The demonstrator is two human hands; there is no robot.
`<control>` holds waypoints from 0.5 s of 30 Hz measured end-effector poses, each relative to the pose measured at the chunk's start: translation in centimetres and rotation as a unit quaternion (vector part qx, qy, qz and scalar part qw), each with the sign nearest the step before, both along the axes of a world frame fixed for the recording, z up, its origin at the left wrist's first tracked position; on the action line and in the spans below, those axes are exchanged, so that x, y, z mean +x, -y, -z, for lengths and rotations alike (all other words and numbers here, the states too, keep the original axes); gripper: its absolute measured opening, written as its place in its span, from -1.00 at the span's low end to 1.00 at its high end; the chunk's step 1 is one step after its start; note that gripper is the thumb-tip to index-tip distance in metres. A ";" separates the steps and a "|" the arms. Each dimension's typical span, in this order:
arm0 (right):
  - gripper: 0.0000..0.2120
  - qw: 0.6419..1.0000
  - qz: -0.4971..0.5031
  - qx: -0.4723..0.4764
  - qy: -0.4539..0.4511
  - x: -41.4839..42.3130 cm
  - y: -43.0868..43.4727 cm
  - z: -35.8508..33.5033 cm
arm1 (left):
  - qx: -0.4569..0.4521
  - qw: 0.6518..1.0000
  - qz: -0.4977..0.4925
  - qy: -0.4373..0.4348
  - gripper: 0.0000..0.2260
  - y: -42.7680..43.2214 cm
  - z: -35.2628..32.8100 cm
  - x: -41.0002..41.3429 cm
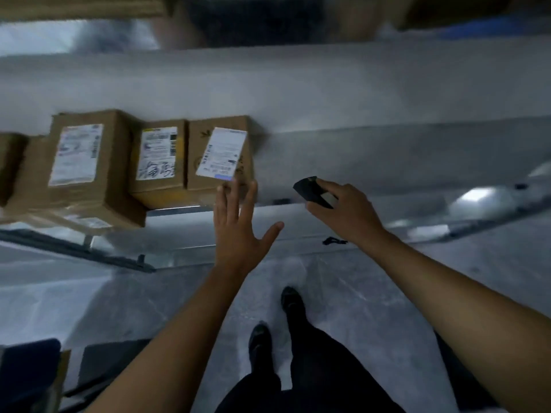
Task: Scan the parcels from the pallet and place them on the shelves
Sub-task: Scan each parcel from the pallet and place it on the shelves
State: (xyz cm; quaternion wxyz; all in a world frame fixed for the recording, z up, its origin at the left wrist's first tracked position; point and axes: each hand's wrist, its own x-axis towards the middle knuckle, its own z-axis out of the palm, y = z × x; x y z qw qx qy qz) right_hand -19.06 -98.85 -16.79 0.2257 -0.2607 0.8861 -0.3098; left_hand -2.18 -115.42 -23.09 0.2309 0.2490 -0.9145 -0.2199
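Note:
Three brown cardboard parcels with white labels stand in a row on a grey metal shelf (pixel 343 162): a large one (pixel 80 162), a middle one (pixel 158 156) and a right one (pixel 220 153). My left hand (pixel 238 225) is stretched out with straight, spread fingers, its fingertips at the lower front edge of the right parcel. To the right of that parcel my right hand (pixel 343 210) grips a small black scanner (pixel 311 190) in front of the bare part of the shelf. The whole view is blurred.
More cardboard boxes (pixel 12 168) sit at the far left of the shelf, and one (pixel 86 222) lies under the large parcel. A white wrapped bundle (pixel 480 201) lies at the shelf's right end. My legs and black shoes (pixel 292 302) stand on the grey floor. Dark objects (pixel 29 371) fill the lower left.

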 end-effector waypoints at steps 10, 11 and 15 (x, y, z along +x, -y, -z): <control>-0.35 0.962 0.271 0.001 -0.028 8.5 -23.5 -1.0 | 0.094 0.953 0.285 0.039 -0.22 -16.0 -1.2 -4.2; -0.35 0.952 0.304 0.000 -0.037 9.3 -26.3 -1.2 | 0.096 0.942 0.319 0.040 -0.22 -18.4 -1.7 -4.9; -0.32 0.913 0.405 0.003 -0.055 12.1 -38.0 -2.1 | 0.096 0.895 0.432 0.048 -0.22 -28.8 -3.9 -7.5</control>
